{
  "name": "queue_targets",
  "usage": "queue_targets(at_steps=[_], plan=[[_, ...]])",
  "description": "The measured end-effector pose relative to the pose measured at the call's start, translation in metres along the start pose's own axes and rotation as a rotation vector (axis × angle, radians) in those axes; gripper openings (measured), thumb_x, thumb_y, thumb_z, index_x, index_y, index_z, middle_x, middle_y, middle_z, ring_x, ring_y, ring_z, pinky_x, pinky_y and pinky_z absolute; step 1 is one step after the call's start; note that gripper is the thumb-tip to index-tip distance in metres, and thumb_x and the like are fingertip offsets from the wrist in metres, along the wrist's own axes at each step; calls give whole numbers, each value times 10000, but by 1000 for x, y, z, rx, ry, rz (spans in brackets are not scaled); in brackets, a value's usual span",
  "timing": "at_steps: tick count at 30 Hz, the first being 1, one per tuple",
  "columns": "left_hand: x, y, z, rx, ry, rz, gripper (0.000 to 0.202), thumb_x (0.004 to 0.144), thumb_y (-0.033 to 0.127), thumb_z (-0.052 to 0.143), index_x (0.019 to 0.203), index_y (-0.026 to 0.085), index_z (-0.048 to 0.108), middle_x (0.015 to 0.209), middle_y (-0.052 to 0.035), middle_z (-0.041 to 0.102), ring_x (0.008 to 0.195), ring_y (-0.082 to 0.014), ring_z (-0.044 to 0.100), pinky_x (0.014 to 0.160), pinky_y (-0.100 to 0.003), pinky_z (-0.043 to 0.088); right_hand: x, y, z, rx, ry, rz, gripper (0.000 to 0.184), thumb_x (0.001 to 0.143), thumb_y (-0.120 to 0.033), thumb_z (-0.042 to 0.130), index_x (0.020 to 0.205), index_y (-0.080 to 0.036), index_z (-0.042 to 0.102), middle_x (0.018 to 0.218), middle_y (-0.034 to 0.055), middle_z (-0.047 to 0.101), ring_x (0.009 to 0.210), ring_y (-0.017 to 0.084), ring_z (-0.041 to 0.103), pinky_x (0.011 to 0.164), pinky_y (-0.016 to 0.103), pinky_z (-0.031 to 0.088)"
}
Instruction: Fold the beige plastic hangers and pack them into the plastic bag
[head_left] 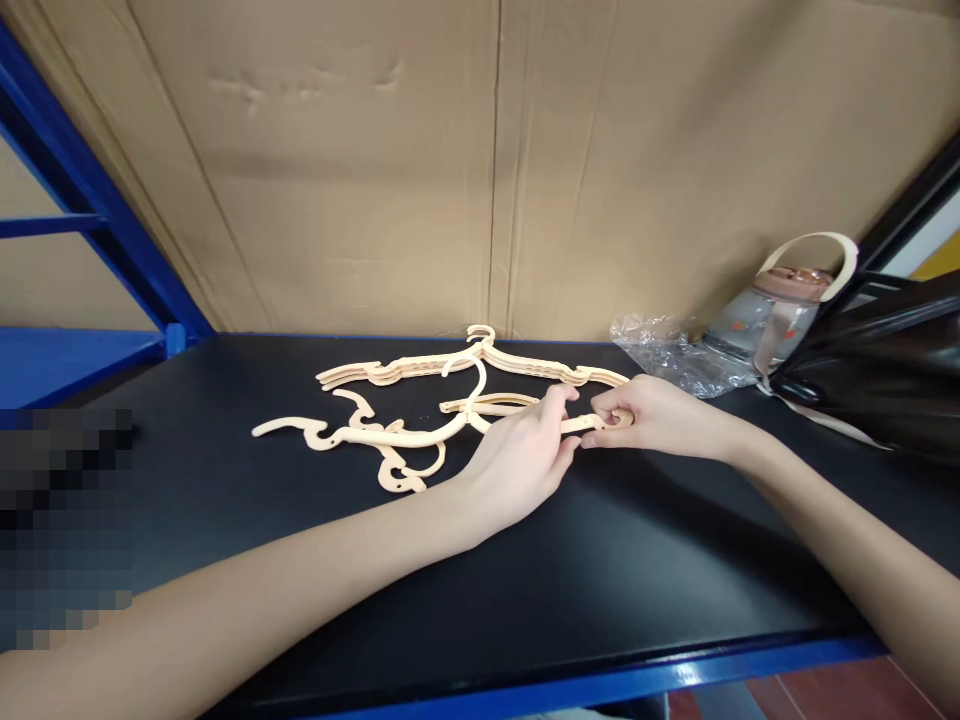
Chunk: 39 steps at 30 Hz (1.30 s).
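Cream plastic clothes hangers lie on a black shelf top (600, 560). My left hand (525, 455) and my right hand (645, 415) meet at the right arm of the nearest hanger (495, 405), both pinched on it. A loose hanger arm piece (352, 435) and a shorter curved piece (401, 470) lie to the left of my hands. Behind them a stack of whole hangers (465, 365) rests flat, hooks pointing to the back.
A cardboard sheet (450, 160) forms the back wall. At the right stand a clear crumpled plastic bag (667, 355), a clear bottle with a cream strap (772, 310) and a black bag (885, 370). Blue rack beams (90, 200) run along the left and the front edge.
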<state>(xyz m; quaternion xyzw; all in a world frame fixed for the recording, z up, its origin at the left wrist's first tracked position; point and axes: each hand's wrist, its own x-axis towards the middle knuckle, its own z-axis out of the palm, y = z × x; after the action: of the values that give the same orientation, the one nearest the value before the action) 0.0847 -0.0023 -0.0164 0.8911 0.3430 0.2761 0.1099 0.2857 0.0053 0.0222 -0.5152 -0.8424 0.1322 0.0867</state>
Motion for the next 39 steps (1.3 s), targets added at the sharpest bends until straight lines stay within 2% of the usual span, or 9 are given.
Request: queue_targets(at_steps=[3, 8, 12, 16, 19, 22, 26, 31, 39], plan=[[3, 2, -17, 135, 125, 71, 497, 890, 209, 488, 1336, 158, 275, 1178, -124, 594, 1080, -255, 581, 871, -383, 481, -1, 4, -4, 9, 104, -22, 458, 798, -544, 568, 567, -196, 380, 527, -58, 301, 512, 92, 271, 508, 252, 193], [3, -26, -76, 452, 239, 128, 478, 916, 337, 448, 1333, 123, 354, 1317, -153, 509, 1236, -307, 457, 1025, -451, 359, -3, 10, -9, 178, 328, 40, 509, 815, -582, 550, 575, -199, 316, 577, -51, 242, 550, 97, 226, 514, 265, 166], [-8, -72, -123, 503, 259, -142, 594, 907, 508, 402, 1362, 129, 350, 1308, -150, 518, 1134, -322, 544, 922, -443, 430, 6, 20, -11, 253, 425, 94, 530, 820, -609, 533, 559, -202, 316, 564, -54, 219, 547, 102, 210, 523, 280, 154], [-20, -104, -148, 448, 47, -405, 466, 886, 624, 402, 1062, 239, 595, 896, -3, 685, 802, -222, 613, 771, -355, 456, 27, 35, -13, 239, 404, 110, 529, 805, -634, 530, 538, -194, 405, 535, -51, 289, 531, 104, 271, 535, 279, 195], [-27, -109, -150, 273, 33, -341, 469, 878, 641, 430, 932, 218, 626, 900, 28, 681, 818, -180, 587, 792, -308, 435, 45, 42, -9, 228, 412, 84, 513, 776, -647, 551, 569, -179, 512, 630, -7, 463, 594, 128, 407, 593, 283, 293], [-32, -112, -147, 162, 95, -315, 504, 866, 664, 436, 966, 208, 626, 984, 22, 683, 909, -202, 590, 856, -325, 431, 59, 43, 2, 220, 508, 43, 479, 771, -619, 576, 590, -175, 562, 791, 44, 556, 712, 165, 511, 703, 308, 361], [-36, -134, -142, 191, 131, -362, 552, 838, 704, 433, 1000, 216, 632, 1087, 14, 689, 1017, -249, 590, 937, -385, 411, 65, 40, 18, 174, 610, 32, 408, 794, -556, 602, 632, -181, 581, 870, 57, 571, 741, 176, 547, 735, 322, 399], [-36, -166, -140, 267, 52, -498, 504, 745, 681, 570, 957, 241, 695, 1036, -6, 725, 942, -260, 630, 811, -317, 451, 66, 43, 31, 59, 720, -53, 425, 817, -558, 583, 606, -193, 531, 936, 73, 561, 801, 194, 577, 756, 327, 440], [-35, -169, -139, 216, 43, -515, 477, 714, 655, 588, 948, 257, 710, 1064, -14, 725, 994, -270, 636, 844, -310, 445, 68, 47, 38, -8, 710, -55, 419, 866, -567, 513, 666, -199, 522, 928, 69, 565, 772, 191, 594, 685, 306, 449]])
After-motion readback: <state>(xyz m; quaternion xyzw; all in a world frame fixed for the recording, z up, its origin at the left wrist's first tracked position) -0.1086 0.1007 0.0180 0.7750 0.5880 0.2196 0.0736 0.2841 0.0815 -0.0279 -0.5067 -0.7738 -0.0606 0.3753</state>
